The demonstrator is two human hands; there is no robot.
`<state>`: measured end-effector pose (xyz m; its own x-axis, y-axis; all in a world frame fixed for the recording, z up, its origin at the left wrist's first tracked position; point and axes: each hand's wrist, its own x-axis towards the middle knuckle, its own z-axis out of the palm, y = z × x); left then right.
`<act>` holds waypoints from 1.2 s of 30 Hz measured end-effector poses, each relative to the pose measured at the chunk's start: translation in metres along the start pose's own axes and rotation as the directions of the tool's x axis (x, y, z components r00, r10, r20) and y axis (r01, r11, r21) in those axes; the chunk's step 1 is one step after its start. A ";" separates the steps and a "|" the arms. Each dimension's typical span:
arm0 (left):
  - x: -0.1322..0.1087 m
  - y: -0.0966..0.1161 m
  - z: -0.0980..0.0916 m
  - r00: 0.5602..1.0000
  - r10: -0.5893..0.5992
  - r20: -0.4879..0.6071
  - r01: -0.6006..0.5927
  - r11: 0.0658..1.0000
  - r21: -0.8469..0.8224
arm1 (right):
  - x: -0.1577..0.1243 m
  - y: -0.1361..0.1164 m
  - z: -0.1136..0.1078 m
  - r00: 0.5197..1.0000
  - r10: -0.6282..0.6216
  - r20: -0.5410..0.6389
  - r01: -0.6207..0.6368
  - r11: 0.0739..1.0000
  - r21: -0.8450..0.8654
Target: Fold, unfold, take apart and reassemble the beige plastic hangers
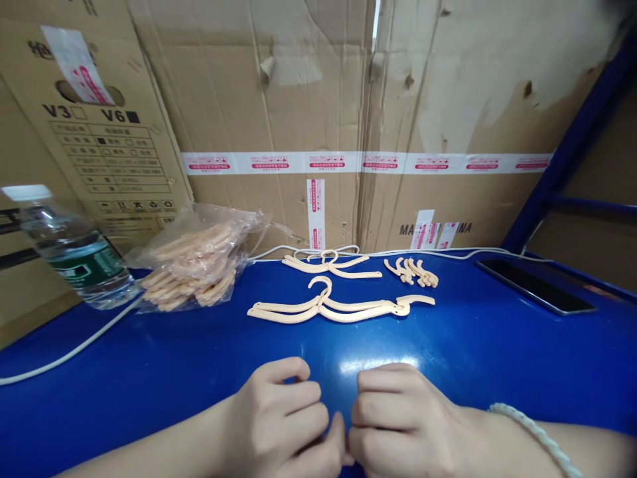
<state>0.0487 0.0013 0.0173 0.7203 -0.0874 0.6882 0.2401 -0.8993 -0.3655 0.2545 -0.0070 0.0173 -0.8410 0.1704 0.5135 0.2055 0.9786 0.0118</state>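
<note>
My left hand (pixel 286 419) rests closed at the front of the blue table, fingers curled, with nothing visible in it. Close beside it, almost touching at the thumb side, my right hand (pixel 403 415) is also curled into a loose fist with no object showing. Beyond both hands lies a beige folding clothes hanger (pixel 318 309), with a small curved piece (pixel 417 301) joined at its right end. Behind it is another beige hanger (pixel 331 265). To the right sits a small pile of beige hook pieces (pixel 413 271).
A clear plastic bag (pixel 194 259) of beige hanger parts lies at the left, beside a water bottle (pixel 74 252). A black phone (pixel 537 287) lies at the right. A white cable (pixel 74 355) crosses the table. Cardboard boxes (pixel 279 113) stand along the back.
</note>
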 end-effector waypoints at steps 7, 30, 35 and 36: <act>-0.007 0.001 0.002 0.999 0.023 -0.032 -0.023 1.000 -0.005 | -0.001 -0.002 0.004 0.985 0.167 0.038 -0.171 0.934 0.313; -0.021 0.003 0.008 0.991 0.022 -0.134 -0.002 0.989 0.149 | -0.002 0.005 0.017 0.745 0.588 0.315 -0.566 0.306 0.766; -0.022 -0.009 0.001 0.999 -0.025 -0.027 0.027 0.996 0.090 | -0.001 0.009 0.013 0.722 0.596 0.352 -0.561 0.208 0.801; -0.023 -0.011 0.000 0.999 -0.042 -0.010 0.042 0.996 0.075 | -0.001 0.009 0.012 0.726 0.600 0.337 -0.559 0.228 0.797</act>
<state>0.0300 0.0130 0.0055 0.7031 -0.0539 0.7090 0.3187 -0.8675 -0.3820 0.2510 0.0033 0.0072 -0.6558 0.7495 0.0905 0.1180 0.2202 -0.9683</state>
